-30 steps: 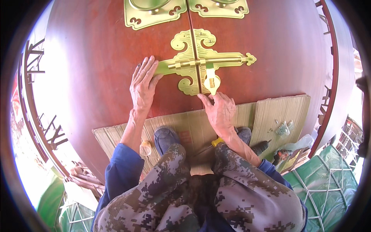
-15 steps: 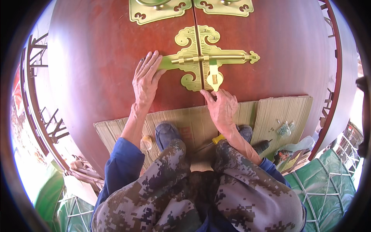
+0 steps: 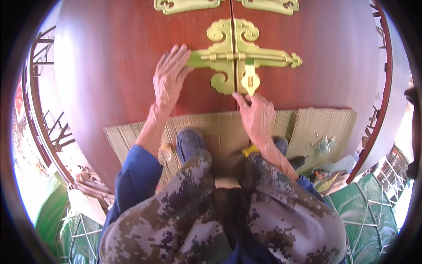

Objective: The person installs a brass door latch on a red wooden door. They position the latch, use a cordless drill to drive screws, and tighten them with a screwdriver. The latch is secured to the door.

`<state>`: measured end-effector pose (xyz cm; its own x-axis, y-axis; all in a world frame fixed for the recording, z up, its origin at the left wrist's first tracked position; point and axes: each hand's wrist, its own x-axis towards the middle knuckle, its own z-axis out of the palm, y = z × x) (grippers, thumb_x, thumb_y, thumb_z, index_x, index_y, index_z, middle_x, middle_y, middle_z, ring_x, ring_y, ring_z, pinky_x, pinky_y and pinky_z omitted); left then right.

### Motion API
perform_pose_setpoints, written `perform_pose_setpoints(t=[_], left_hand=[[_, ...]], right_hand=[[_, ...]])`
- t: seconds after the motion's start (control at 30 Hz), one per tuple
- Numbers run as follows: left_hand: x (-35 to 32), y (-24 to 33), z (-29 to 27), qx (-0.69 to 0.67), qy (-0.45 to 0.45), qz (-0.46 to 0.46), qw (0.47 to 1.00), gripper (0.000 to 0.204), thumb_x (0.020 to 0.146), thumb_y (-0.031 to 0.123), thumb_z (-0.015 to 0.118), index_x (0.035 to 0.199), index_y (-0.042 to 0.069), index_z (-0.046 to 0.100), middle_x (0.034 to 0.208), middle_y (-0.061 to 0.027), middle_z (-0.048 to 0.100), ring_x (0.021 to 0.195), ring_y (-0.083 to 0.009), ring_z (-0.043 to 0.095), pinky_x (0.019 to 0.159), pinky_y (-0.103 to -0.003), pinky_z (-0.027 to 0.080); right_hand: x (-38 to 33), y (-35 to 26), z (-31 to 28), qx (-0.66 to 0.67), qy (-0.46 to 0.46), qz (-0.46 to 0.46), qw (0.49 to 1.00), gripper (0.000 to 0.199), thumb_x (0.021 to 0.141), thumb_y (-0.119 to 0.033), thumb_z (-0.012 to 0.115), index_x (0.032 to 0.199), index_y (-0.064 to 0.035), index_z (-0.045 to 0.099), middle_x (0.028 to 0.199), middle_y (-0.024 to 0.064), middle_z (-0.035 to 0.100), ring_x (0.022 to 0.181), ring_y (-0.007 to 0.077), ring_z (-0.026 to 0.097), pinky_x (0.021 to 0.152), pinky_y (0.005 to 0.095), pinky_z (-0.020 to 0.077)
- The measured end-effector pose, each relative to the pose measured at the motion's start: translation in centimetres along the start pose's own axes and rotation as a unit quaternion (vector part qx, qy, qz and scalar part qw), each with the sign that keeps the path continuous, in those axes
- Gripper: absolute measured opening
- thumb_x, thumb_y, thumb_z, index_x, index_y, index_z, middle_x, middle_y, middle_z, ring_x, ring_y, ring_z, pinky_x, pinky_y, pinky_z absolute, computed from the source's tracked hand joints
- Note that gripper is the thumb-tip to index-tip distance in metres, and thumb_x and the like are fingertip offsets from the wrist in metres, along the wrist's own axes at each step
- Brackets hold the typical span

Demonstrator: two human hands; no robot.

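A brass door latch (image 3: pixel 223 78) with scrolled plates and a sliding bolt lies across the seam of a dark red double door (image 3: pixel 132 83). My left hand (image 3: pixel 170 72) lies over the latch's left end, its fingers stretched out and flat. At the lower edge, my right hand (image 3: pixel 259 116) holds the latch between thumb and bent fingers. The thumb touches the plate near the seam; the forefinger is by the tip of the hanging hasp (image 3: pixel 251 82). My other right fingertips are partly hidden.
Flattened cardboard (image 3: pixel 206 121) lies under my shoes. On it are a yellow-handled screwdriver (image 3: pixel 249 151), a small clear container (image 3: pixel 165 152), a bag of screws (image 3: pixel 324 145) and a dark power tool (image 3: pixel 300 162). Green sheeting with white bars (image 3: pixel 365 211) stands at lower right. Brass handle plates (image 3: pixel 266 5) are higher up.
The view has shifted, so the latch appears higher and slightly farther right. Both hands keep their places on it.
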<state>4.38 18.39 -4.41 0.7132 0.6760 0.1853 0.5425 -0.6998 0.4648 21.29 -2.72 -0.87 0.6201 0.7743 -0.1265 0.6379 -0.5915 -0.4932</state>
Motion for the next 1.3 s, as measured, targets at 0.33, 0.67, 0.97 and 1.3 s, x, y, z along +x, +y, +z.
perform_pose_setpoints(t=[0.33, 0.67, 0.97, 1.3], left_hand=[[0.08, -0.66, 0.65, 0.004, 0.025, 0.023, 0.999, 0.045, 0.089, 0.018, 0.079, 0.133, 0.012, 0.072, 0.142, -0.0044, 0.067, 0.137, -0.0252, 0.059, 0.116, -0.043, 0.046], [0.0, -0.73, 0.8, -0.003, 0.027, 0.024, 0.999, 0.046, 0.089, 0.019, 0.079, 0.133, 0.012, 0.071, 0.142, -0.0041, 0.068, 0.137, -0.0252, 0.059, 0.117, -0.044, 0.046], [-0.02, -0.82, 0.67, 0.003, 0.022, 0.026, 0.999, 0.046, 0.088, 0.02, 0.079, 0.133, 0.012, 0.071, 0.142, -0.0049, 0.067, 0.137, -0.026, 0.059, 0.116, -0.043, 0.047], [0.08, -0.51, 0.63, -0.004, 0.013, 0.016, 1.0, 0.046, 0.089, 0.019, 0.078, 0.134, 0.011, 0.071, 0.144, -0.0052, 0.066, 0.138, -0.0259, 0.058, 0.117, -0.044, 0.045]], right_hand=[[0.55, -0.29, -0.62, 0.004, -0.02, 0.004, 1.0, 0.043, 0.09, -0.042, 0.081, 0.076, -0.0018, 0.07, 0.071, 0.0144, 0.07, 0.064, 0.0358, 0.066, 0.064, 0.0447, 0.0483], [0.45, -0.07, -0.09, -0.022, -0.002, -0.003, 1.0, 0.046, 0.088, -0.043, 0.083, 0.075, -0.0009, 0.07, 0.069, 0.0145, 0.07, 0.064, 0.0372, 0.067, 0.063, 0.0458, 0.0499], [0.38, -0.22, -0.19, 0.0, 0.003, 0.006, 1.0, 0.042, 0.089, -0.041, 0.081, 0.071, -0.0052, 0.068, 0.064, 0.0102, 0.066, 0.062, 0.0309, 0.066, 0.059, 0.0451, 0.0449], [0.56, -0.17, -0.54, -0.009, -0.029, 0.017, 0.999, 0.041, 0.09, -0.041, 0.08, 0.073, -0.0055, 0.068, 0.067, 0.0102, 0.067, 0.065, 0.0308, 0.067, 0.061, 0.0448, 0.046]])
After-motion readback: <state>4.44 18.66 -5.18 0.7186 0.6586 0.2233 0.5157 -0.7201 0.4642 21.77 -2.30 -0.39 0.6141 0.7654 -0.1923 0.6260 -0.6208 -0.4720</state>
